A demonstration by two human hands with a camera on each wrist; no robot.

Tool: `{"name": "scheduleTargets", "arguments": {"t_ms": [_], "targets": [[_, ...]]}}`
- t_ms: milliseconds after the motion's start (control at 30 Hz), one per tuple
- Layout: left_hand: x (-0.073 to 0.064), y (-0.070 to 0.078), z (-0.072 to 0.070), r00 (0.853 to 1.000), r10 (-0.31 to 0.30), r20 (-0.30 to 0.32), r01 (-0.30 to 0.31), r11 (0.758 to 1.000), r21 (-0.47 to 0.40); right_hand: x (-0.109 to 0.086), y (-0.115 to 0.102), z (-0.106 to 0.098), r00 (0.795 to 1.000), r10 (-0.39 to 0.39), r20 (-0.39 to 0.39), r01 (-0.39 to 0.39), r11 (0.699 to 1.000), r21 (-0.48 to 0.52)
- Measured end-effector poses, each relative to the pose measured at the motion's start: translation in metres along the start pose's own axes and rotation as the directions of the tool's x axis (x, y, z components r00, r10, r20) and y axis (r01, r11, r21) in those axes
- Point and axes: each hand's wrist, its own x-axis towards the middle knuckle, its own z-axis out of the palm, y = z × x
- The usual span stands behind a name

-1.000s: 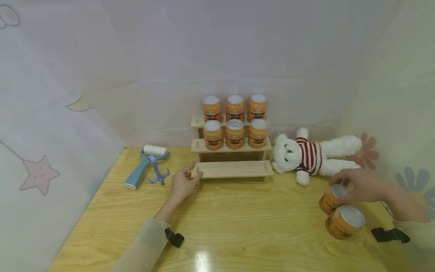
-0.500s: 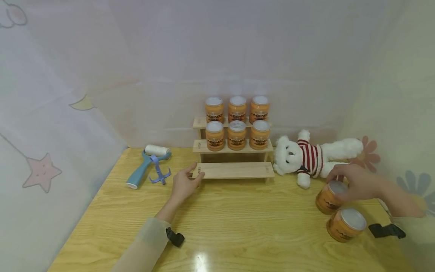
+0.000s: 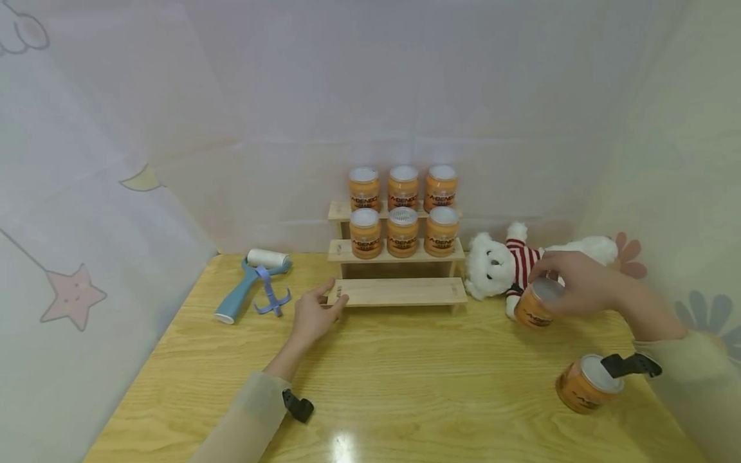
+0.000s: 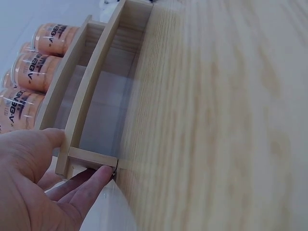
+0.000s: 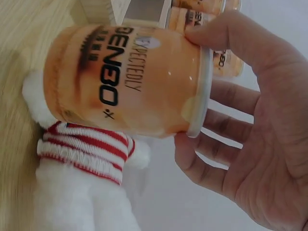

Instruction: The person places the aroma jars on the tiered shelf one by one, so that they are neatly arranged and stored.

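Observation:
In the head view my right hand (image 3: 585, 283) grips an orange can (image 3: 535, 305) near its pale lid, thumb on one side and fingers on the other. That can (image 5: 125, 79) hangs above the table in front of the bear. A second orange can (image 3: 587, 384) stands on the table under the right wrist. My left hand (image 3: 314, 315) holds the left end of the stepped wooden shelf (image 3: 399, 292) at its lowest step. In the left wrist view the thumb lies on the board and the fingers touch the end leg. Several orange cans (image 3: 402, 235) stand on the two upper steps.
A white plush bear (image 3: 489, 263) in a striped top lies right of the shelf, partly behind the right hand. Left of the shelf lie a blue-handled lint roller (image 3: 237, 296) and a purple hook-shaped piece (image 3: 269, 296). Printed cloth (image 3: 289, 128) rises behind the wooden table (image 3: 405, 386).
My right hand has lifted the can from beside the other one and carried it left and away from me, towards the bear. The left hand stays on the shelf.

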Motion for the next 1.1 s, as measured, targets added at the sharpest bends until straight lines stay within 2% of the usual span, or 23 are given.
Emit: {"name": "scheduleTargets", "arguments": {"t_ms": [167, 300, 433, 833, 1100], "targets": [[0.000, 0.000, 0.000, 1.000, -0.007, 0.002, 0.007, 1.000, -0.003, 0.017, -0.010, -0.001, 0.997, 0.080, 0.008, -0.080, 0.997, 0.021], [-0.001, 0.002, -0.001, 1.000, -0.014, -0.009, 0.014, 1.000, 0.001, 0.031, -0.021, -0.003, 0.994, 0.105, -0.003, -0.105, 0.994, 0.043], [-0.002, 0.003, -0.001, 1.000, -0.016, -0.008, 0.016, 1.000, 0.002, 0.046, -0.031, -0.002, 0.993, 0.115, -0.020, -0.115, 0.993, 0.022], [-0.001, 0.003, 0.000, 1.000, -0.015, -0.007, 0.015, 1.000, 0.003, 0.088, -0.052, 0.004, 0.995, 0.028, -0.092, -0.027, 0.999, 0.017], [-0.002, 0.002, -0.001, 1.000, -0.019, -0.009, 0.019, 1.000, -0.001, 0.106, -0.066, 0.006, 0.995, 0.007, -0.098, 0.000, 0.997, 0.072]]}}
